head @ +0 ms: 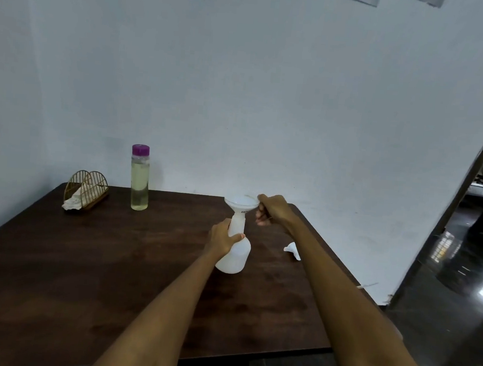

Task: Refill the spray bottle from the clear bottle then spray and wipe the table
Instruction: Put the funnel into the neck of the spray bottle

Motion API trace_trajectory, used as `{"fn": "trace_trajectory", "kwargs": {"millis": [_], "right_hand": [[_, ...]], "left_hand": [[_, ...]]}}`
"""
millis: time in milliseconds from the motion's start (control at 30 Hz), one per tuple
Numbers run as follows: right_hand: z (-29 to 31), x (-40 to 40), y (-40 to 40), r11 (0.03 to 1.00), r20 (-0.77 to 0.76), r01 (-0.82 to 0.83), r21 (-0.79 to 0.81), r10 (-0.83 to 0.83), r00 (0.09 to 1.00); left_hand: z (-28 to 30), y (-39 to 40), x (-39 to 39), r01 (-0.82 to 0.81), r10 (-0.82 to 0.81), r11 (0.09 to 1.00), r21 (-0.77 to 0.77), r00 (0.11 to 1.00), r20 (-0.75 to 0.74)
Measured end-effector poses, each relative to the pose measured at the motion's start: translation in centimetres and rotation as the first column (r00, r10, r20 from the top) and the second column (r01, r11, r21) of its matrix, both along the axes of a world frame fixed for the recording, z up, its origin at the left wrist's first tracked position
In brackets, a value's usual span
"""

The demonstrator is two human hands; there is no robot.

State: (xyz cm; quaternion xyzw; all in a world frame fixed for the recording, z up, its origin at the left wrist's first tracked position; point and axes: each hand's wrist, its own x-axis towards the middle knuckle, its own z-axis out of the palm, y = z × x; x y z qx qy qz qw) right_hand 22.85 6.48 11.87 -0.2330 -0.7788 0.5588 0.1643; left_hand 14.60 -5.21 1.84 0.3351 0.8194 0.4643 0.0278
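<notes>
The left hand [224, 236] grips the neck of the white spray bottle [235, 252], which stands upright mid-table. The right hand [273, 210] pinches the rim of the funnel [241, 204] seated in the bottle's mouth. What looks like the sprayer head [292, 250] lies near the right forearm. The capped clear bottle [140, 178] stands at the back of the dark wooden table [80, 271], beside a gold napkin holder [86, 188], against a pale wall [243, 81].

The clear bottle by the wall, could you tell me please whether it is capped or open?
Capped: the clear bottle stands upright with its purple cap on.
</notes>
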Motion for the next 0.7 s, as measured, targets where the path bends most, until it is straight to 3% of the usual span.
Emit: {"fn": "trace_trajectory", "kwargs": {"millis": [200, 433, 700], "right_hand": [[-1.0, -0.8, -0.5, 1.0, 0.021, -0.02, -0.014, 0.02, 1.0], [-1.0, -1.3, 0.0, 0.999, -0.057, 0.038, 0.028, -0.036, 0.998], [-0.1, -1.0, -0.2, 0.985, -0.006, 0.099, -0.138, -0.101, 0.995]], "left_hand": [[-0.3, -1.2, -0.9, -0.061, 0.061, 0.998, -0.002, 0.998, 0.014], [-0.2, -1.3, -0.8, -0.059, 0.059, 0.998, -0.022, 0.998, 0.023], [-0.3, -1.4, -0.9, -0.046, 0.045, 0.999, 0.002, 0.997, 0.061]]}}
